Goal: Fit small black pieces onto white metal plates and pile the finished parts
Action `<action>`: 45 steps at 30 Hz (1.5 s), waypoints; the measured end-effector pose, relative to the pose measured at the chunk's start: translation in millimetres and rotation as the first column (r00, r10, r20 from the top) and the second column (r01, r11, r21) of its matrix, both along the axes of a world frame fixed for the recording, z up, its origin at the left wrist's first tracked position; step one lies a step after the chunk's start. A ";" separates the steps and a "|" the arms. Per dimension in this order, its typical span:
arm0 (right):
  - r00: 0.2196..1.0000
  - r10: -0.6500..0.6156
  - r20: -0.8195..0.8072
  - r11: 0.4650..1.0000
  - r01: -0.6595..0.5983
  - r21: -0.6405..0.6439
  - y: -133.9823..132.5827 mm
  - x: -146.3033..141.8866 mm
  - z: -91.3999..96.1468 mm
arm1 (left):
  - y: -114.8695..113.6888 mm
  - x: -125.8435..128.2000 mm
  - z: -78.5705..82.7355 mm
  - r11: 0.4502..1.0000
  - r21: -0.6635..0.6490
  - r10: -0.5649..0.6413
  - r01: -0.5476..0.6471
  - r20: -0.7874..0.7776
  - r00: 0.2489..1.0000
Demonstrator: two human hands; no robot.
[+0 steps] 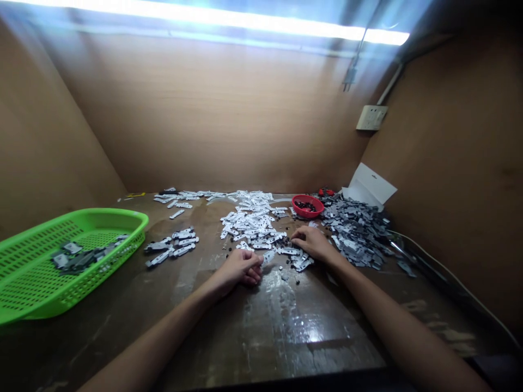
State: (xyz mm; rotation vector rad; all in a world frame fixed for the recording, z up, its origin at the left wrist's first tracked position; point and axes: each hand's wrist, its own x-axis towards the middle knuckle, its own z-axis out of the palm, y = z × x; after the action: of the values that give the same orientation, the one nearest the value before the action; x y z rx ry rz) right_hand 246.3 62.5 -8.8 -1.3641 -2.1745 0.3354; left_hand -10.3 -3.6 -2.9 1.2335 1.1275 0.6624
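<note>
My left hand [242, 267] pinches a small, flat, whitish plastic part [268, 256] between thumb and fingertips, just above the table. To its right, my right hand [312, 242] reaches down with fingers drawn together among small black round pieces [286, 240]; whatever is in the fingertips is too small to make out. Close under that hand lie a few long white and grey parts [301, 262]. Behind both hands spreads a loose pile of white elongated parts [251, 218]. A red bowl [295, 203] of small dark pieces stands beyond my right hand.
A green perforated basket [141, 220] holding grey parts stands at the left. Near it lies a group of assembled-looking parts [180, 243]. A heap of grey parts [359, 231] and a white card [372, 185] are at the right. Wooden panels [229, 120] enclose the table [229, 332].
</note>
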 end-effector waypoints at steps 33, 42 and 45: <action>0.992 -0.103 0.072 0.985 0.092 0.148 -9.0 -17.8 -0.8 | -0.3 0.2 3.1 1.000 -0.020 -0.016 0.016 -0.017 1.000; 0.983 -0.050 -0.176 0.999 0.048 -0.013 -9.7 -16.5 4.4 | -1.8 0.4 6.6 0.999 -0.035 -0.021 0.020 -0.044 0.999; 0.954 0.017 -0.298 0.989 -0.059 -0.132 -18.3 -22.7 9.2 | -1.4 -0.2 5.4 0.999 -0.041 -0.020 0.018 -0.049 0.999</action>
State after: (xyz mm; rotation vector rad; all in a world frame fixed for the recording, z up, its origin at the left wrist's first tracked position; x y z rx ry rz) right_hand 223.6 44.2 0.4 -1.2541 -1.9591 0.6746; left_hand -10.5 -5.0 2.5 1.2299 1.1638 0.5946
